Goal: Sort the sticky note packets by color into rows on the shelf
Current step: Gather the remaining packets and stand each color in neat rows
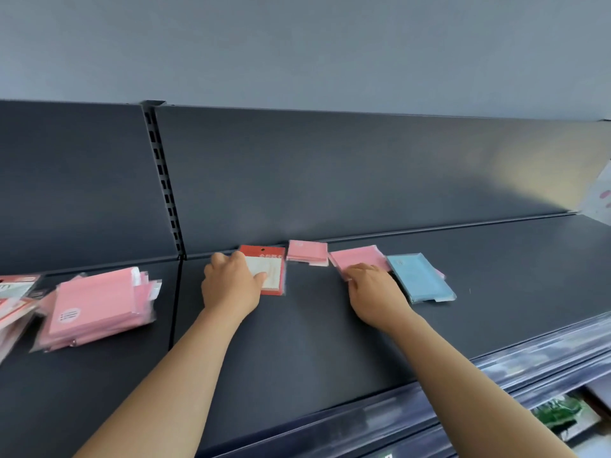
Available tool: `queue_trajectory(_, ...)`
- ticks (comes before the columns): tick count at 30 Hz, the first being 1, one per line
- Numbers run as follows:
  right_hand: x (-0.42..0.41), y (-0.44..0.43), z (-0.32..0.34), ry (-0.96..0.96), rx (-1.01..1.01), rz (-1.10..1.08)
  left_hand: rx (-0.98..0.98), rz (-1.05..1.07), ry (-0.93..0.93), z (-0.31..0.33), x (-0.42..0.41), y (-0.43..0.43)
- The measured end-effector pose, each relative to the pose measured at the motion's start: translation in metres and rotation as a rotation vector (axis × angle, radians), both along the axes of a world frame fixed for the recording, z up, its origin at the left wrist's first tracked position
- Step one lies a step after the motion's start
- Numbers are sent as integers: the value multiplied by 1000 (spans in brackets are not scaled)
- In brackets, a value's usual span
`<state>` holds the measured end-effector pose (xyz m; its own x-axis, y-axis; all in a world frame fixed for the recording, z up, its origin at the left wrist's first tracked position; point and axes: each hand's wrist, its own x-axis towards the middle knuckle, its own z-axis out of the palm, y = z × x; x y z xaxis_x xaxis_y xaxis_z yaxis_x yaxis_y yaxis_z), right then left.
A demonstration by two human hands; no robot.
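Note:
On the dark shelf, my left hand grips the left side of a red-edged packet with a white pad, thumb across its front. A pink packet lies just right of it against the back panel. My right hand pinches the near corner of another pink packet. A blue packet lies flat to the right of that hand, apart from it. A pile of pink packets sits on the shelf section to the left.
More red and white packets poke in at the far left edge. A slotted upright divides the two shelf sections. The shelf's front rail runs along the near edge, with a lower shelf of goods below right.

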<state>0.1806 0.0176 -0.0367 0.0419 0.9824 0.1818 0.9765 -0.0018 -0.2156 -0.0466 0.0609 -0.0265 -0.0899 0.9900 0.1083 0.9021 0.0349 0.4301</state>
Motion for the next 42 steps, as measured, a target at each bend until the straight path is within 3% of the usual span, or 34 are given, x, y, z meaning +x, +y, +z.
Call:
queue_trajectory(7,14,4,1,88,21,-14,122,-242,116,15,34,25)
queue_trajectory(14,17,15,3,-28,-80,5,-85,-486,299,9,59,52)
queue_trajectory(22,17,28,29,33,-348,52,-320,-475,192,13,46,76)
queue_trajectory(28,31,37,50,20,-546,86,-179,-432,39,4,46,75)
queue_trajectory(35,28,40,46,176,-406,-2,8,-403,-67,3,43,52)
queue_trajectory(39,21,39,37,254,-166,-44,125,-360,-55,19,32,35)
queue_trajectory(42,9,35,41,347,10,-50,213,-283,-207,32,21,22)
